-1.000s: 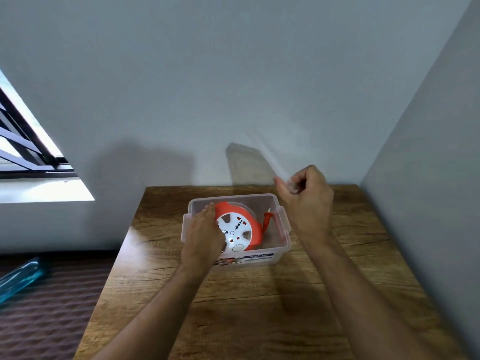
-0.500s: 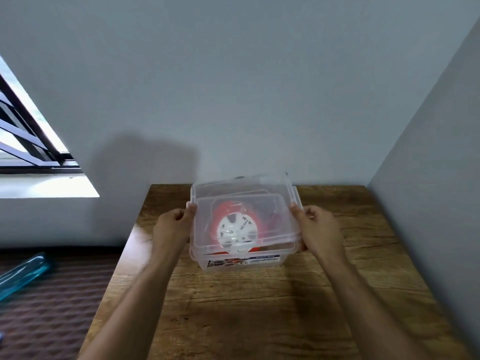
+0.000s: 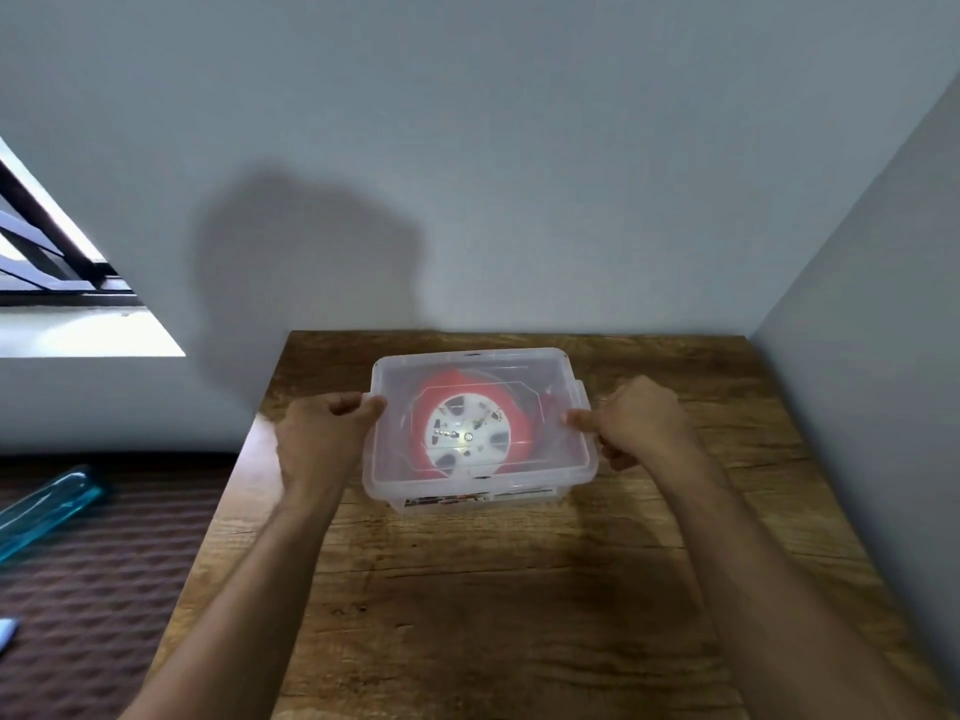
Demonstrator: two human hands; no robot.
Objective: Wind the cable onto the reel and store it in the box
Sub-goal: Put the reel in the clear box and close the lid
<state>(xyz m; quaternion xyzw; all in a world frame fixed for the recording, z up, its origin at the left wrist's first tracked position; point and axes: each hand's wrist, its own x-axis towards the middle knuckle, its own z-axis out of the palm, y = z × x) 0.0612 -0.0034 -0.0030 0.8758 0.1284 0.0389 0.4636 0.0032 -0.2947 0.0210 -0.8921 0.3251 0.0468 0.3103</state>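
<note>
A clear plastic box (image 3: 524, 493) stands on the wooden table (image 3: 519, 589). Its clear lid (image 3: 519, 366) lies flat on top of it. Through the lid I see the orange cable reel with a white hub (image 3: 467, 433) lying inside. My left hand (image 3: 322, 439) grips the lid's left edge, thumb on top. My right hand (image 3: 639, 423) grips the right edge at the side latch, fingers curled. The cable itself is hidden in the reel.
Grey walls close the table in behind and on the right. To the left, below the table, lies a dark quilted surface (image 3: 104, 589) with a blue transparent object (image 3: 47, 506). A window (image 3: 47, 252) is at far left.
One second ago the box was open, my left hand on the reel, my right holding the lid up. The lid then came down and now sits flat on the box.
</note>
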